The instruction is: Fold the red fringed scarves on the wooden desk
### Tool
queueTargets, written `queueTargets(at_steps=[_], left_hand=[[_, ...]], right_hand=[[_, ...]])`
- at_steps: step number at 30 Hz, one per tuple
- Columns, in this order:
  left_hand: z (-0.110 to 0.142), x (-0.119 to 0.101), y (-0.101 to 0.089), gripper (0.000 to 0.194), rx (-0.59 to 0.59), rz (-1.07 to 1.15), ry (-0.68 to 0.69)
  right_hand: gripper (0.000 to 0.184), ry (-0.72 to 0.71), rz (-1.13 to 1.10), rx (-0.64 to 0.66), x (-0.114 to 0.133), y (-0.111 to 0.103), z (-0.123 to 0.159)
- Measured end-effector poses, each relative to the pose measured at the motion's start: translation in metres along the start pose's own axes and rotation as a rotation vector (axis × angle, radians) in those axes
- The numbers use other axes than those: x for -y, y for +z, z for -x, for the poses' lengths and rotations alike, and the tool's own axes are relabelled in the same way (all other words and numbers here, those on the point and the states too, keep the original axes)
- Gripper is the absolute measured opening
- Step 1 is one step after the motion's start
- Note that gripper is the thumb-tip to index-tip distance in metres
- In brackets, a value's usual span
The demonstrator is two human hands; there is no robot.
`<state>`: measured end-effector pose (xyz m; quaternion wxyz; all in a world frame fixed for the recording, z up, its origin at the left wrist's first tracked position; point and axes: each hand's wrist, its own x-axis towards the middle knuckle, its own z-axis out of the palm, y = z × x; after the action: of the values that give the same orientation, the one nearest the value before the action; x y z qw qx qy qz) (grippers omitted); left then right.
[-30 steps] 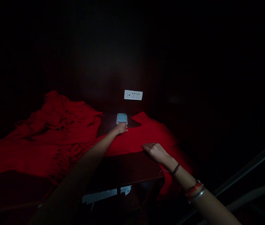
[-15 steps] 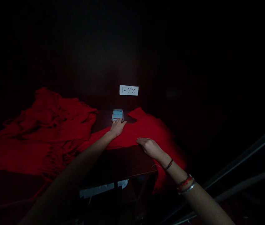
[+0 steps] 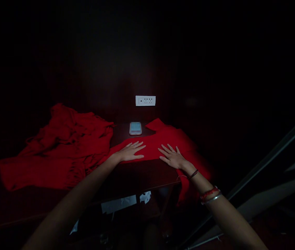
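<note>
A red fringed cloth [image 3: 163,142] lies across a small dark table [image 3: 142,175] and spreads out to the left in a crumpled heap. My left hand [image 3: 130,152] rests flat on the cloth, fingers stretched out and open. My right hand [image 3: 172,157] lies flat on the same cloth a little to the right, fingers spread; bracelets circle its wrist. A phone [image 3: 135,128] with a lit screen lies on the table just beyond both hands, untouched.
A white socket plate [image 3: 145,100] sits on the dark wall behind the phone. Pale scraps [image 3: 118,203] show beneath the table. Slanting pale bars [image 3: 272,163] run along the right side. The room is very dark.
My left hand has drawn back from the phone and now lies flat on the cloth. My right hand has slid forward and spread its fingers on the cloth.
</note>
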<state>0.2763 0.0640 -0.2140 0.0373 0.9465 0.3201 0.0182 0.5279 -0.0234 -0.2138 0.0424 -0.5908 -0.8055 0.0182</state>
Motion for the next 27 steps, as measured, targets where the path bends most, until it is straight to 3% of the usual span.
queueTargets(at_steps=[2,5,8,11,14,17,21,24,27], left_hand=[[-0.001,-0.003,-0.003,0.064,-0.009,0.004,0.009],[-0.006,-0.008,-0.009,0.060,-0.151,0.012,0.067],[-0.015,-0.008,-0.008,0.053,-0.284,-0.020,-0.033],[-0.023,-0.002,0.000,0.058,-0.164,0.001,-0.170],[-0.024,0.005,0.006,0.063,-0.047,0.035,-0.205],[-0.022,0.006,0.006,0.067,-0.021,0.033,-0.205],[-0.022,0.004,0.003,0.068,-0.023,0.046,-0.206],[-0.022,0.003,0.004,0.068,-0.046,0.046,-0.199],[-0.022,0.001,0.005,0.067,-0.089,0.025,-0.174]], right_hand=[[0.055,-0.003,-0.030,0.017,0.001,-0.008,-0.001],[0.056,-0.020,-0.048,-0.089,0.005,-0.025,-0.011],[0.057,-0.038,0.015,-0.193,0.012,-0.033,-0.033],[0.058,0.007,0.075,-0.118,0.009,-0.025,-0.055],[0.056,0.121,0.109,-0.054,-0.014,-0.012,-0.064],[0.053,0.272,0.117,-0.060,-0.051,-0.005,-0.060],[0.054,0.467,0.057,0.007,-0.090,-0.014,-0.053],[0.057,0.476,0.038,-0.008,-0.087,-0.025,-0.054],[0.059,0.332,0.057,-0.120,-0.059,-0.031,-0.062]])
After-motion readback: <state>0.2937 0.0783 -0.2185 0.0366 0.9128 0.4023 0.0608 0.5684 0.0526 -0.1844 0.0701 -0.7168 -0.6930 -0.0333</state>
